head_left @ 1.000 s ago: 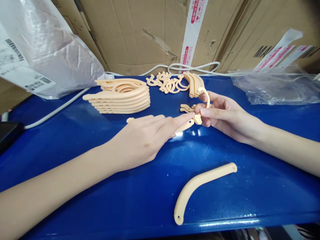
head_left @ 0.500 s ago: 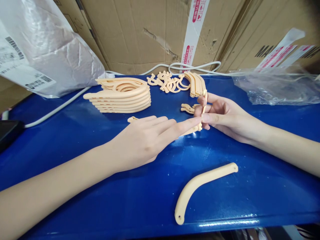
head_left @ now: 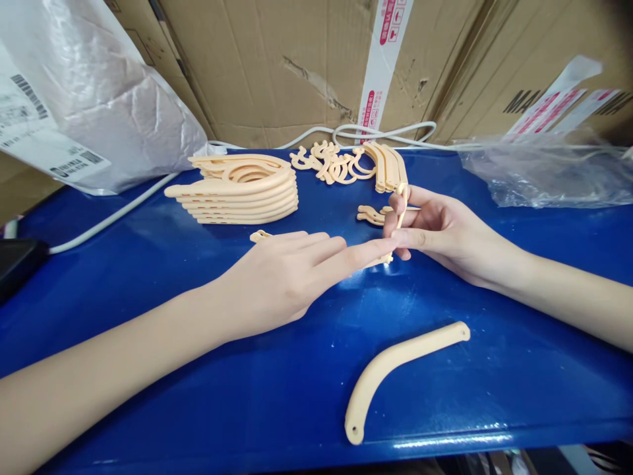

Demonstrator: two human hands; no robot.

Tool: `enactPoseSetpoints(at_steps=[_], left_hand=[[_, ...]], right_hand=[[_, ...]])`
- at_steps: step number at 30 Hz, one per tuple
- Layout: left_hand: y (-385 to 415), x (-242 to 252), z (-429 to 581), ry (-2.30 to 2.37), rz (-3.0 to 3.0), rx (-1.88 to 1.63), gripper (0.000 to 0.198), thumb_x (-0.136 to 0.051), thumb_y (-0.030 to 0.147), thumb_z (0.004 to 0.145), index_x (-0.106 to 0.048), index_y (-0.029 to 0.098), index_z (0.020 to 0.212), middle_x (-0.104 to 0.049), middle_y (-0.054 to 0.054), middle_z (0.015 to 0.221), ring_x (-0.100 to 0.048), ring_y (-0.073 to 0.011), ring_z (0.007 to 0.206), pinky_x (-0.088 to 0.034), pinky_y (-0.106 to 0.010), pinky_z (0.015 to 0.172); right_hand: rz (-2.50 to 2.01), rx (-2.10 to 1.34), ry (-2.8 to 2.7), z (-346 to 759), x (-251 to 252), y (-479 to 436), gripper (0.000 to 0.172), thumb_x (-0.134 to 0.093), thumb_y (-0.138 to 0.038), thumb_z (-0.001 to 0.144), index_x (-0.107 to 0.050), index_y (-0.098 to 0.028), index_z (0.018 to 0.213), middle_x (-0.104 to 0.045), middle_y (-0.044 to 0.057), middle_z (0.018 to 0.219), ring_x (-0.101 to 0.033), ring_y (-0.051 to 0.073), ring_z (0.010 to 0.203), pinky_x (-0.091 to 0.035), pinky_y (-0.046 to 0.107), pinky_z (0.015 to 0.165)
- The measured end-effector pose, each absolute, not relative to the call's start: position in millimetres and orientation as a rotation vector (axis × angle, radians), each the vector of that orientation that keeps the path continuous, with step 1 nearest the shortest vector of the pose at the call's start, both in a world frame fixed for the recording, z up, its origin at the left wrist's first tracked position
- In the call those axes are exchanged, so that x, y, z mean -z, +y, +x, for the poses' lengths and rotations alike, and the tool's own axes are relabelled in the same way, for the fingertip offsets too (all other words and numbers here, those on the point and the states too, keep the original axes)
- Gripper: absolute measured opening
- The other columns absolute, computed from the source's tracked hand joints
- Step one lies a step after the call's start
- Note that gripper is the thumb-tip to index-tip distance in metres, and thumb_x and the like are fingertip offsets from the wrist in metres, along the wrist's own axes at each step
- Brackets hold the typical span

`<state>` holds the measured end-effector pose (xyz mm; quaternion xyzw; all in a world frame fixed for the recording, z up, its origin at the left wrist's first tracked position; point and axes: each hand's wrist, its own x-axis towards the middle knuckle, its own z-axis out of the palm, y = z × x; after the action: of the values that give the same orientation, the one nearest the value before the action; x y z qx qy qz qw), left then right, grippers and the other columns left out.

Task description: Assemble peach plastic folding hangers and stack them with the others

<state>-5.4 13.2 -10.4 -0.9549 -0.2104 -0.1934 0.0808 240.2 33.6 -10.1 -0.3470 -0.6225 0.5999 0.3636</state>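
Observation:
My left hand [head_left: 291, 274] is closed palm down over a cream plastic hanger arm. One end of that hanger arm [head_left: 260, 235] sticks out past the knuckles and the other shows under my index finger; the middle is hidden. In a pinch between thumb and fingers, my right hand [head_left: 440, 227] holds a small cream hanger hook [head_left: 401, 210] upright. The hook's lower end meets the far end of the hanger arm, where both hands' fingertips come together. Nearer to me, a loose curved hanger arm [head_left: 386, 373] with a hole at each end lies on the blue table [head_left: 222, 396].
Behind my left hand stands a stack of cream hanger parts [head_left: 247, 198]. Loose hooks [head_left: 336, 161] and curved arms [head_left: 386, 168] lie farther back, with a few small pieces [head_left: 370, 214] behind my right hand. Cardboard boxes [head_left: 277, 72], a white cable [head_left: 113, 214] and plastic bags [head_left: 554, 168] border the table.
The hook and my right fingertips have shifted slightly left and down, and the hook's top leans a little less far out. My left hand stays nearly in place.

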Motion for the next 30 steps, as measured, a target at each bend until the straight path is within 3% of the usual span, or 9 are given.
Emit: enactPoseSetpoints(at_steps=[15,24,30], left_hand=[[14.0,10.8,-4.1,-0.604,-2.769,0.535,0.048,-0.038,0.007,0.098,-0.034,0.017,0.145,-0.059,0.003,0.08,-0.054,-0.0136,0.071,-0.04,-0.025,0.064],[13.9,11.1,-3.3,-0.636,-2.71,0.404,0.054,-0.034,0.005,0.097,-0.028,0.015,0.149,-0.063,0.001,0.083,-0.057,-0.0138,0.071,-0.041,-0.027,0.064],[13.4,11.3,-2.7,-0.631,-2.68,0.393,0.058,-0.033,0.001,0.094,-0.025,0.014,0.15,-0.063,0.001,0.083,-0.055,-0.0148,0.068,-0.041,-0.028,0.063]], right_hand=[[-0.917,-1.495,-1.589,241.0,14.0,35.4,0.037,-0.081,-0.025,0.074,-0.056,-0.022,0.103,-0.065,-0.004,0.073,-0.056,0.01,0.057,-0.045,0.024,0.052],[-0.934,-1.436,-1.605,241.1,14.1,36.8,0.033,-0.082,-0.025,0.072,-0.054,-0.022,0.088,-0.062,-0.005,0.069,-0.054,0.008,0.052,-0.043,0.024,0.049],[-0.932,-1.438,-1.6,238.7,12.5,36.2,0.036,-0.084,-0.027,0.069,-0.054,-0.023,0.088,-0.062,-0.005,0.069,-0.053,0.008,0.052,-0.044,0.024,0.048]])
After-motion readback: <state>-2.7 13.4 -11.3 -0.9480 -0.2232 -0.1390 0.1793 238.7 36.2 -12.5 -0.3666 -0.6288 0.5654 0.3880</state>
